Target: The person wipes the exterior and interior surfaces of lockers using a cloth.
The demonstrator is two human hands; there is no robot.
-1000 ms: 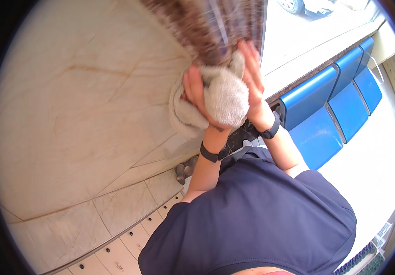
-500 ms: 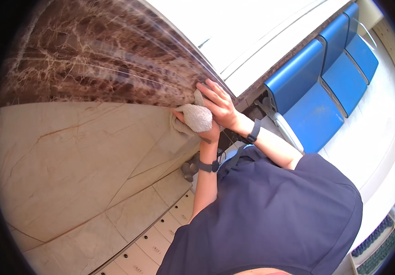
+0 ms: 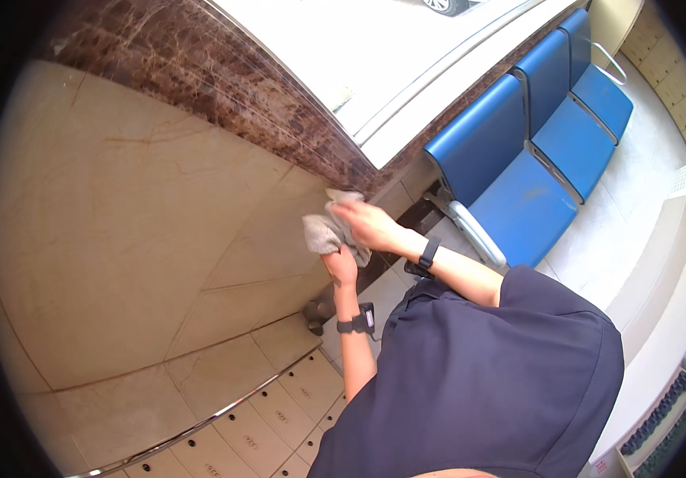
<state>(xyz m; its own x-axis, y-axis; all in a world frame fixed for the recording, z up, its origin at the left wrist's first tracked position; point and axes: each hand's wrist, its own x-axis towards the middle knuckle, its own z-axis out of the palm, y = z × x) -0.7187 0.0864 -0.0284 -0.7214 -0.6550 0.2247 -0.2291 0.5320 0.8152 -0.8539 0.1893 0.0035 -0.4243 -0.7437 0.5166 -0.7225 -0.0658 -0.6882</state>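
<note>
A light grey cloth is bunched between my two hands, close to the corner where the dark marble border meets the pale stone wall. Its folds wrap over the fingers of my left hand, which grips it from below. From the right, my right hand lies against the cloth with its fingers closed on a fold; they are slightly blurred. Part of the cloth sticks up beyond the right fingertips. Each wrist wears a black strap.
Brown veined marble edges the bright window above the pale wall. Blue linked seats with a metal armrest stand at the right. Locker doors run along the lower left. A white ledge is at far right.
Both hands and the cloth have come down off the marble edge. My right hand, spread on the marble before, now closes on the cloth. The view has shifted.
</note>
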